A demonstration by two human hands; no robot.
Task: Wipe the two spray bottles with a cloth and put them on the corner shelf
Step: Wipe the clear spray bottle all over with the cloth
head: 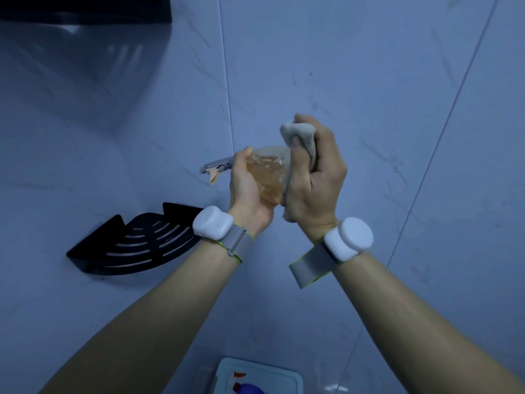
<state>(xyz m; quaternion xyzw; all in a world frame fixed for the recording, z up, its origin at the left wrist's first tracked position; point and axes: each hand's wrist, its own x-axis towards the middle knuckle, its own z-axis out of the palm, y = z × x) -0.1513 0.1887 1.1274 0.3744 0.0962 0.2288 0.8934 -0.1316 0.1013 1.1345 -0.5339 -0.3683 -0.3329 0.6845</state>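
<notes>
head view: the spray bottle [267,173] is the landmark here, a clear bottle with amber-orange liquid inside, held tilted on its side in front of the pale tiled wall [369,81]. its grey spray head [217,167] points away to the left of the bottle body, with a small orange trigger hanging beneath it. the left hand [247,191] is curled around the bottle's neck end and underside, fingers closed on it. the right hand [315,177] is closed around a whitish cloth [301,137], which is bunched and pressed against the bottle's right side, a fold of it poking up above the bottle. both wrists carry white devices on grey straps, just below the bottle. the black slatted corner shelf [136,245] sits below and to the left of the bottle, well apart from it, fixed where two walls meet. far below the bottle, at the bottom edge, a light tray [292,379] holds a second bottle [252,389], blue-purple with a red part, only partly visible.
</notes>
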